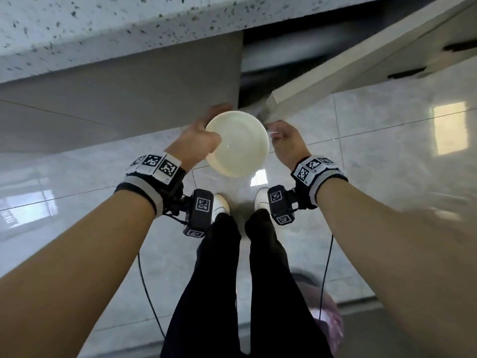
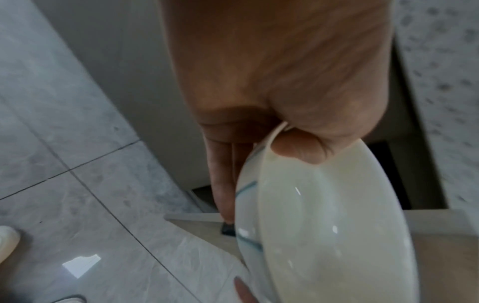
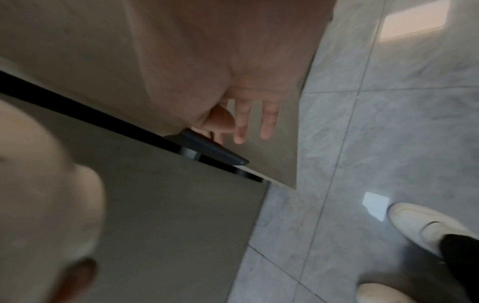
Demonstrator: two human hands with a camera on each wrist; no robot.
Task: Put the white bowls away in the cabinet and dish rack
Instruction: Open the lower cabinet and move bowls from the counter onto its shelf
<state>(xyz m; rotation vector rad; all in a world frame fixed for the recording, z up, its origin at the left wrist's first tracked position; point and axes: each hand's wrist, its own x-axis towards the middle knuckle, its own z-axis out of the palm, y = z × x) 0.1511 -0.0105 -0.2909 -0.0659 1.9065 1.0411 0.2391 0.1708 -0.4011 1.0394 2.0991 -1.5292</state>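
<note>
I look down at a white bowl (image 1: 237, 144) held over the floor in front of the lower cabinet. My left hand (image 1: 198, 140) grips its left rim, thumb (image 2: 298, 147) inside and fingers underneath. The left wrist view shows the bowl (image 2: 324, 225) close up, with a blue line on its outside. My right hand (image 1: 286, 140) is at the corner of the swung-out cabinet door (image 1: 335, 71). In the right wrist view, the right hand (image 3: 233, 123) has thumb and forefinger at the black door handle (image 3: 212, 149), the other fingers straight. The cabinet's inside (image 1: 271, 55) is dark.
A speckled countertop (image 1: 103, 29) overhangs the cabinet fronts, and the door to the left (image 1: 129, 99) is closed. Below is a glossy grey tiled floor (image 1: 387, 164). My white shoes (image 1: 220, 202) stand close under the bowl. Thin cables (image 1: 147, 293) hang from both wrists.
</note>
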